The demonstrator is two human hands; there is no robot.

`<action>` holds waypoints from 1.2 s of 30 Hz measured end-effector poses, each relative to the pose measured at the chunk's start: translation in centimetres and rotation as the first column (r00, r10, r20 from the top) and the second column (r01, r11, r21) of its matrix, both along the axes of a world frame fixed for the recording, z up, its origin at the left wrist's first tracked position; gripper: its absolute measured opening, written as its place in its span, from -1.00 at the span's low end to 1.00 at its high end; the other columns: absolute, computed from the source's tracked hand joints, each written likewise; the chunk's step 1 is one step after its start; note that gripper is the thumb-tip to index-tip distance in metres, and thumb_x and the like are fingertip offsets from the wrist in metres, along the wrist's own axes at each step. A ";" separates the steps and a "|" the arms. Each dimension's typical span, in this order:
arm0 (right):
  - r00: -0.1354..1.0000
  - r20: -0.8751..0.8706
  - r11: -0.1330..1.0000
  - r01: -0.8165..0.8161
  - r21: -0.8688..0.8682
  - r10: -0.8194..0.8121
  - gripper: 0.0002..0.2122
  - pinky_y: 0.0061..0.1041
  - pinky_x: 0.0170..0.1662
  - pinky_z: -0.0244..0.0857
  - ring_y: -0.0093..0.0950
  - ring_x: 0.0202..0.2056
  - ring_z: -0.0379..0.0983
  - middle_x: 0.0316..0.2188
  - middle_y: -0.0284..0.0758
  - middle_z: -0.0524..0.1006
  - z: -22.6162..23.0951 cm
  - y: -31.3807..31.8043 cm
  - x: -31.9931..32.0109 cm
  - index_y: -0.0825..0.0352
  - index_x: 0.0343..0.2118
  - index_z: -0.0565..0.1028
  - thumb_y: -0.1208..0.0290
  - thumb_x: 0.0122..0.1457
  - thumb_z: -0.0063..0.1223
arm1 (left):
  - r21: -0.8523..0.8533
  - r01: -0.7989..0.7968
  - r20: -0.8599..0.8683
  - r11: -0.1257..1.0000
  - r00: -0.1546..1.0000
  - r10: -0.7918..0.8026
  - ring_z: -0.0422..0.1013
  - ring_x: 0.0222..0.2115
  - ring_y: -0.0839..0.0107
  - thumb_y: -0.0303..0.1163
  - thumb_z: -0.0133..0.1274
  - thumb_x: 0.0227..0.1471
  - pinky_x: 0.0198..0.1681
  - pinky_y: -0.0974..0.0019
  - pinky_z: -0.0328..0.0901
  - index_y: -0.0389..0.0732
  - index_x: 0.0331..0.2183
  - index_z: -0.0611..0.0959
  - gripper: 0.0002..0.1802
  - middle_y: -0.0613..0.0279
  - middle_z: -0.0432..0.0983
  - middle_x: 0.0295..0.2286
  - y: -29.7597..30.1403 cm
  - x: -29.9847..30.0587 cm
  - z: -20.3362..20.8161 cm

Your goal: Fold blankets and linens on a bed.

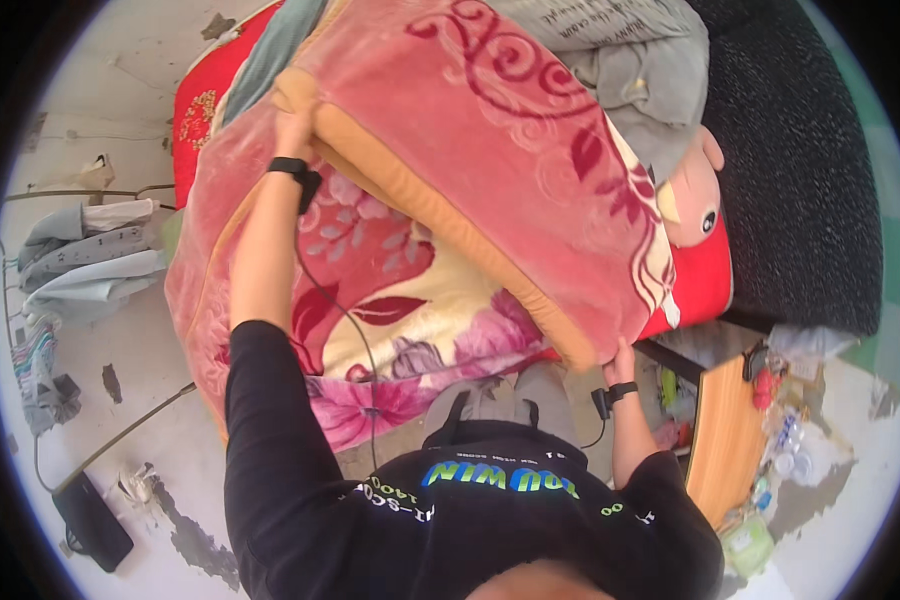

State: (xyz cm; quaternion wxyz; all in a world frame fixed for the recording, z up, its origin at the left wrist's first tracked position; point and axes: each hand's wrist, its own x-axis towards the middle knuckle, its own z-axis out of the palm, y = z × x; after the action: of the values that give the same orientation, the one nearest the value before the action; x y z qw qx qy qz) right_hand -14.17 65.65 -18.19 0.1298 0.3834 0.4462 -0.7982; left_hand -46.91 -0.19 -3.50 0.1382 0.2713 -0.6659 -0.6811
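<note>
Overall: room with pale, patchily worn surfaces (180, 420) at both sides. Centrally placed: bed with bright red covering (705, 285). Spread over the bed, between both hands: pink blanket (530, 160) with orange border, edge lifted above a cream, red and purple floral layer (440, 272). Along the right: black speckled panel (800, 150). Beside panel: rumpled grey bedding (635, 75). Lower right: wood-fronted cabinet (725, 430). Far left: draped pale garments (95, 250). Against grey bedding: pink plush toy (695, 200). Left hand (292, 125) closed on the blanket's far-left border; right hand (620, 362) gripping its near-right corner, fingers partly hidden. Around each wrist: black band (290, 167).
</note>
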 end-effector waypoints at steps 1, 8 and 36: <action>1.000 -0.005 1.000 0.018 -0.019 -0.018 -0.69 -0.34 -0.02 0.34 -0.37 -0.06 0.41 -0.09 -0.24 0.46 2.1 -1.0 0.1 0.39 -0.04 0.34 0.39 0.17 -0.07 | -0.118 0.030 -0.024 0.993 0.999 -0.033 0.45 -0.26 0.29 -0.38 0.17 -0.07 -0.22 0.19 0.41 -0.18 -0.07 0.44 -0.53 0.22 0.46 -0.22 -3.6 1.4 2.4; 0.972 0.125 0.979 -0.194 -0.057 0.200 -0.67 -0.31 -0.03 0.36 -0.37 -0.09 0.44 -0.09 -0.28 0.45 7.0 -8.9 8.5 0.35 -0.01 0.33 0.42 0.17 0.01 | 0.279 0.012 0.034 0.960 0.999 -0.023 0.48 -0.25 0.29 -0.45 0.22 -0.10 -0.25 0.26 0.44 -0.34 -0.02 0.41 -0.43 0.08 0.49 -0.20 -13.0 11.3 5.5; 0.933 0.026 0.742 -0.268 -0.614 0.358 -0.72 -0.29 0.05 0.23 -0.37 -0.01 0.32 -0.07 -0.32 0.42 -1.2 -16.5 14.6 0.33 -0.06 0.34 0.51 0.13 -0.06 | -0.320 0.943 0.936 0.091 0.299 0.186 0.32 -0.13 0.21 -0.43 -0.08 -0.03 -0.22 0.15 0.30 -0.06 -0.05 0.40 -0.58 0.12 0.38 -0.21 20.8 78.6 -10.7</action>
State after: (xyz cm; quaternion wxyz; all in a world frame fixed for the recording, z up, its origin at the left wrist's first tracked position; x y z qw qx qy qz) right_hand 0.47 49.18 -19.41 0.4085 0.2973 0.2174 -0.8352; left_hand 31.72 20.63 -14.16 -0.3191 0.1746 -0.9268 0.0930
